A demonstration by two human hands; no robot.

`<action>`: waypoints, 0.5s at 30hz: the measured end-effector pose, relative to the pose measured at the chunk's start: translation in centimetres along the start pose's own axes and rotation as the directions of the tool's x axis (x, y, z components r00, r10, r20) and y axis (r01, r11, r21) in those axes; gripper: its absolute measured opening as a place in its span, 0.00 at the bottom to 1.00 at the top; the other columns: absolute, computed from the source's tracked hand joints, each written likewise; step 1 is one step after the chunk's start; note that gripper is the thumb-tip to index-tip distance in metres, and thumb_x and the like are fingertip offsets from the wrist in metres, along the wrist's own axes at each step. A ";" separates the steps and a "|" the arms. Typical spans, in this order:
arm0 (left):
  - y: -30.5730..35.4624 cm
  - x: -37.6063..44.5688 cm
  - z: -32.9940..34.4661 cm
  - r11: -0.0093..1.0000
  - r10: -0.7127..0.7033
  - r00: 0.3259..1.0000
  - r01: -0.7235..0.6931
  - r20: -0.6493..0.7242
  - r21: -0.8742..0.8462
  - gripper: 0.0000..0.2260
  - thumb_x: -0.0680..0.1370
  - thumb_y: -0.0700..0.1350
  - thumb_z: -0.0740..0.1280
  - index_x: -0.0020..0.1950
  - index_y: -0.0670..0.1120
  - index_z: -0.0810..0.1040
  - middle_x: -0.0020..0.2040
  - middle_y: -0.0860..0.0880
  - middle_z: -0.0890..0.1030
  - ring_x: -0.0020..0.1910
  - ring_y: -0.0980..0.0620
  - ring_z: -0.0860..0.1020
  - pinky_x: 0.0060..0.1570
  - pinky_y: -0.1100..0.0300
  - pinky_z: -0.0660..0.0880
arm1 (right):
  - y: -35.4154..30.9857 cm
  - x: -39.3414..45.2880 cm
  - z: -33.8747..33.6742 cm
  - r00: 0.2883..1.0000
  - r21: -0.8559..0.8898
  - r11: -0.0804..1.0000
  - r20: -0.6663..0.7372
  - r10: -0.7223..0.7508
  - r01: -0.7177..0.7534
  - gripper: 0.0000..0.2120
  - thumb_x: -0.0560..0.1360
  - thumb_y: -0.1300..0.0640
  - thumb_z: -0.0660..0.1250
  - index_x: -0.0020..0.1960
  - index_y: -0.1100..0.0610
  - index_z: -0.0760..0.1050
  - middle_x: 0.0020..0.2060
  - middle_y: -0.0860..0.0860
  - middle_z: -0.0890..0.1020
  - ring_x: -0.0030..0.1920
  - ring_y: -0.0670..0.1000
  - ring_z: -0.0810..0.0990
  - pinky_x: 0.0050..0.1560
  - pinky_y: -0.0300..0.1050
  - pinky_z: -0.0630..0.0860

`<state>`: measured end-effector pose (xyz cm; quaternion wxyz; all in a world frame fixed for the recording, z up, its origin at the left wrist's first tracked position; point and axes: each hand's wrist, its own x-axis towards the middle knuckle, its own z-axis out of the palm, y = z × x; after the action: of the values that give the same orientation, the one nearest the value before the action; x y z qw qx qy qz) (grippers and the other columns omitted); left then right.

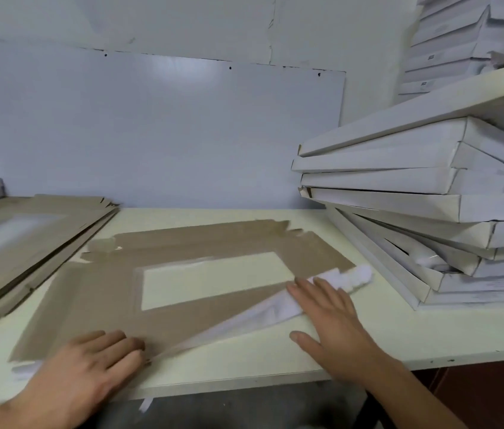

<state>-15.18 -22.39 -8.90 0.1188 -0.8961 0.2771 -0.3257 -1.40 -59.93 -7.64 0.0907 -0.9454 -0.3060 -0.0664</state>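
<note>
Item: flat brown window blank (114, 305), lying open at the centre of the table (399, 329)
Contents: long white wrapped piece (263, 317), slantwise across the blank's near right part, fluffy end far right
Right hand (334, 317): fingers straight and spread, pressing the piece flat
Left hand (89, 363): fingers bent at the thin near end; too blurred to tell whether they pinch it
Handling: hold the piece down evenly and square it to the window before folding; the wrap probably slides
Nearby: spare blanks (27, 236) left, white boxes (414, 199) right
</note>
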 end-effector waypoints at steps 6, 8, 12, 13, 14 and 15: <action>-2.9 0.2 -0.4 0.956 -0.239 0.967 0.250 0.090 -0.152 0.16 0.81 0.61 0.56 0.43 0.52 0.74 0.33 0.57 0.72 0.30 0.54 0.74 0.27 0.58 0.71 | 1.8 2.6 -3.0 0.992 -0.043 0.999 0.127 -0.024 0.029 0.17 0.75 0.34 0.62 0.56 0.43 0.76 0.51 0.40 0.79 0.55 0.47 0.75 0.58 0.45 0.69; -3.6 0.6 -0.8 0.903 -0.368 0.910 0.399 0.191 -0.161 0.20 0.76 0.70 0.55 0.44 0.55 0.71 0.29 0.56 0.73 0.28 0.55 0.74 0.26 0.60 0.70 | 2.4 3.5 -3.4 0.985 0.110 0.994 0.170 0.003 -0.022 0.17 0.76 0.38 0.64 0.41 0.51 0.74 0.34 0.45 0.74 0.36 0.47 0.73 0.37 0.43 0.67; -4.4 1.7 -0.3 0.778 -0.516 0.758 0.610 0.399 -0.153 0.23 0.71 0.75 0.57 0.50 0.57 0.69 0.33 0.54 0.75 0.35 0.56 0.75 0.35 0.60 0.70 | 2.9 4.6 -2.9 0.961 0.284 0.951 0.275 0.041 -0.122 0.11 0.77 0.43 0.67 0.42 0.50 0.76 0.34 0.42 0.73 0.34 0.41 0.70 0.37 0.38 0.66; -4.2 2.1 0.0 0.784 -0.524 0.740 0.612 0.422 -0.100 0.23 0.72 0.74 0.55 0.54 0.57 0.69 0.38 0.56 0.76 0.40 0.55 0.76 0.38 0.59 0.70 | 2.7 4.7 -2.5 0.963 0.266 0.955 0.262 0.057 -0.129 0.06 0.77 0.44 0.68 0.44 0.46 0.76 0.38 0.41 0.74 0.37 0.39 0.72 0.39 0.35 0.66; -3.8 2.5 0.3 0.798 -0.523 0.748 0.598 0.409 -0.071 0.23 0.76 0.72 0.52 0.58 0.57 0.70 0.44 0.57 0.75 0.45 0.54 0.77 0.42 0.58 0.69 | 2.4 4.7 -2.2 0.967 0.230 0.965 0.245 0.065 -0.123 0.02 0.78 0.46 0.67 0.49 0.42 0.75 0.43 0.40 0.75 0.43 0.38 0.74 0.42 0.34 0.67; -3.2 2.9 0.5 0.821 -0.515 0.772 0.570 0.372 -0.047 0.20 0.78 0.66 0.52 0.61 0.57 0.71 0.49 0.57 0.74 0.51 0.52 0.76 0.46 0.58 0.69 | 1.8 4.6 -1.8 0.974 0.186 0.977 0.219 0.061 -0.103 0.07 0.79 0.49 0.65 0.56 0.41 0.74 0.51 0.40 0.75 0.52 0.41 0.74 0.49 0.36 0.68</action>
<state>-11.64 -21.45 -6.55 -0.0049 -0.9867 0.0059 -0.1622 3.28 -59.13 -5.33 0.1528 -0.9453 -0.2797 0.0691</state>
